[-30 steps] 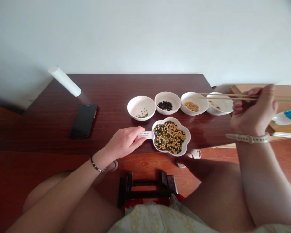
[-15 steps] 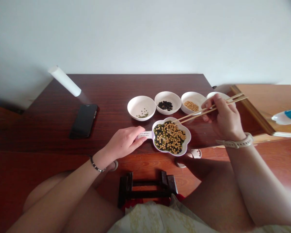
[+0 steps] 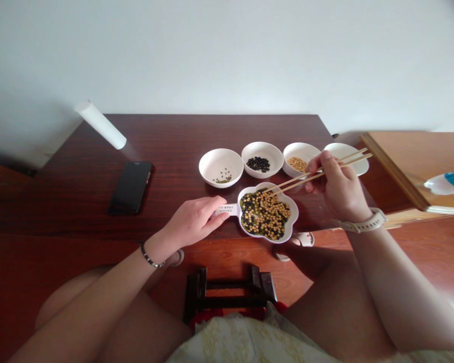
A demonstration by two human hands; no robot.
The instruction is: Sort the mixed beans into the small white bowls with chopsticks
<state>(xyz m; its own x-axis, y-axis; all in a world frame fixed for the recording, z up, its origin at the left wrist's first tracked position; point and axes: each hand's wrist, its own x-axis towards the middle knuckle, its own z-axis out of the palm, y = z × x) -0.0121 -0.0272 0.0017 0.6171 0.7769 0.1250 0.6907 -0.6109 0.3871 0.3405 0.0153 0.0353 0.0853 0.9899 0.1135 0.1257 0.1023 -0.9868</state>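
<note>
A white flower-shaped dish (image 3: 293, 218) with a labelled handle holds mixed yellow, green and black beans near the table's front edge. My left hand (image 3: 192, 222) grips that handle (image 3: 227, 209). My right hand (image 3: 336, 189) is closed on a pair of wooden chopsticks (image 3: 314, 174), whose tips reach down into the far side of the mixed beans. Behind the dish stands a row of white bowls: one with a few green beans (image 3: 220, 166), one with black beans (image 3: 262, 159), one with yellow beans (image 3: 300, 160), and one at the far right (image 3: 344, 151) partly hidden by my hand.
A black phone (image 3: 130, 186) lies on the dark wooden table (image 3: 174, 136) at the left, with a white tube (image 3: 100, 125) behind it. A lighter wooden surface (image 3: 412, 156) adjoins on the right, with a white and blue object (image 3: 448, 180). A small dark stool (image 3: 230, 290) sits below.
My right hand has come down and leftwards from the far right bowl, bringing the chopstick tips into the mixed-bean dish. My left hand has stayed on the handle.
</note>
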